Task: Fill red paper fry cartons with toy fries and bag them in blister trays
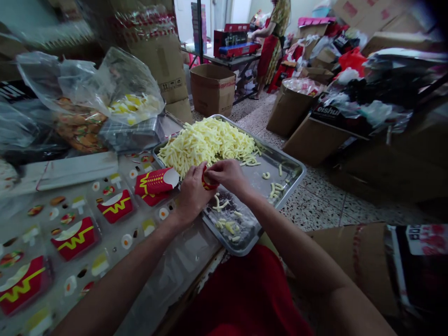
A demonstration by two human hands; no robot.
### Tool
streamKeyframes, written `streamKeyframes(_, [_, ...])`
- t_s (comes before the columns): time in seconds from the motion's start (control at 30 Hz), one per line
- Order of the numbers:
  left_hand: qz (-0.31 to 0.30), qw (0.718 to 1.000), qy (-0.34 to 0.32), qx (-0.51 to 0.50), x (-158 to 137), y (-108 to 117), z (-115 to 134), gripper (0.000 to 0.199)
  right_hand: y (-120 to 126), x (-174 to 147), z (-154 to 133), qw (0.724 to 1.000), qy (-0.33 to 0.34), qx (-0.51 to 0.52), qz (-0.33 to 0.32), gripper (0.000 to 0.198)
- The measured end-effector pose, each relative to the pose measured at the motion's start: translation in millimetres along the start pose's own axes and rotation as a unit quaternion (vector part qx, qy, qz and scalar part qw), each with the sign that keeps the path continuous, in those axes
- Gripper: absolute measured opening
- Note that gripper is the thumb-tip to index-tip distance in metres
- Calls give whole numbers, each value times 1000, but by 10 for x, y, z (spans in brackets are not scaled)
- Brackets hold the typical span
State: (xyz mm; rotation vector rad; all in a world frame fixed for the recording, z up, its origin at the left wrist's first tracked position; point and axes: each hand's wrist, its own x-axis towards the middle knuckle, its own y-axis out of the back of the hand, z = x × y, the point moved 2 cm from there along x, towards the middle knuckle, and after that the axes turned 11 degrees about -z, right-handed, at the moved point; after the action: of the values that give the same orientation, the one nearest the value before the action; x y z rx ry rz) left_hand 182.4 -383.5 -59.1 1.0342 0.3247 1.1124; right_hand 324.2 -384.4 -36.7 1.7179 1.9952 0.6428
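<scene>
My left hand (194, 192) is wrapped round a small red fries carton (209, 185) above the near left edge of a metal tray (296, 179). My right hand (228, 175) has its fingers closed at the carton's open end; what the fingertips do inside is partly hidden. Behind both hands rises a heap of pale yellow toy-like fries (210, 140) on the tray. Loose pieces (229, 227) lie on the tray's near part. Left of my left hand rests a stack of flat red cartons (157, 181) with yellow zigzag marks.
Clear blister packs with red cartons (77, 238) and small food pieces cover the table on the left. Behind them stand plastic bags (131, 100) of pieces. Cardboard boxes (213, 88) and bagged goods crowd the floor. A person (275, 42) stands at a far table.
</scene>
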Motion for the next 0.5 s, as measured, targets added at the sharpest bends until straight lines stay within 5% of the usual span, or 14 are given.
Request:
streamKeyframes(0.1, [19, 1000, 1, -4, 177, 145, -6, 71, 130, 225, -316, 978, 86, -144, -122, 15])
streamKeyframes(0.17, [40, 999, 3, -3, 285, 274, -45, 75, 314, 362, -447, 963, 133, -135, -193, 17])
streamKeyframes(0.27, [70, 997, 5, -13, 332, 477, -176, 79, 641, 442, -341, 985, 116, -85, -100, 20])
streamKeyframes(0.37, [88, 995, 30, -33, 231, 633, -349, 78, 736, 353, 58, 989, 5, -145, 22, 20])
streamKeyframes(0.5, [72, 996, 41, -37, 51, 717, -443, 82, 468, 284, 470, 959, -36, -277, -35, 22])
